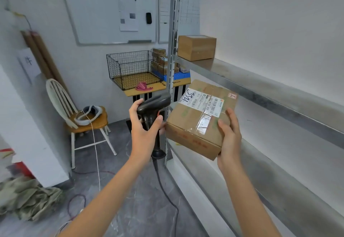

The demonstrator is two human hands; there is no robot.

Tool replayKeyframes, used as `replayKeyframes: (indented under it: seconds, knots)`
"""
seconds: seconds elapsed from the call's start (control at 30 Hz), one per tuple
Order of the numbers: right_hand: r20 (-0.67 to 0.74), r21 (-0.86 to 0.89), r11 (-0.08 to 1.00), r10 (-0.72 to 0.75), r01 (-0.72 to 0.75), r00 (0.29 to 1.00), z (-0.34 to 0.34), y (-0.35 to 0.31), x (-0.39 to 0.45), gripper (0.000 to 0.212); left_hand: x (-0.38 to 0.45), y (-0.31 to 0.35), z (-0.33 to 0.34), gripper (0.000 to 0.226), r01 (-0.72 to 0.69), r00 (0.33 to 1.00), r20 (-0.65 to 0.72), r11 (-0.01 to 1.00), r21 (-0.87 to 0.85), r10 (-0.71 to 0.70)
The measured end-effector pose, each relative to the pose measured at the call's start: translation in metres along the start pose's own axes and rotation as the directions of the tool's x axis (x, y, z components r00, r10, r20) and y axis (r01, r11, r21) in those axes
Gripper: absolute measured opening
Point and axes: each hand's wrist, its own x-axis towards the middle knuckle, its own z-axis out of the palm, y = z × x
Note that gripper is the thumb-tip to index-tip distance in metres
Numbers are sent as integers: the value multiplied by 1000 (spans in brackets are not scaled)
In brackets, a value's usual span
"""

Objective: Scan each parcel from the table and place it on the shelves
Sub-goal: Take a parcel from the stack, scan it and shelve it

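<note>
My right hand (228,139) grips a brown cardboard parcel (189,125) by its near right corner, tilted, with a white shipping label (202,101) on top. My left hand (143,126) holds a black corded barcode scanner (154,102) just left of the parcel, its head pointing toward the label. The parcel hangs in front of the metal shelves (260,85) on the right. Another brown box (196,47) stands on the upper shelf, at its far end.
A wooden table (134,92) at the back carries a black wire basket (134,69), a pink item and stacked parcels (160,61) on a blue pallet. A chair (83,117) stands at left. Cables run across the grey floor.
</note>
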Motion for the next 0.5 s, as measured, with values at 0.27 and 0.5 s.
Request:
replayKeyframes:
  seconds: [0.27,0.5]
  knots:
    - [-13,18,995,-102,102,995,79,-27,132,43,157,-21,56,61,-120,992,-34,992,-48,118]
    - [-29,-45,988,-150,149,988,111,-27,211,46,232,-65,88,59,-179,983,-48,978,-105,175]
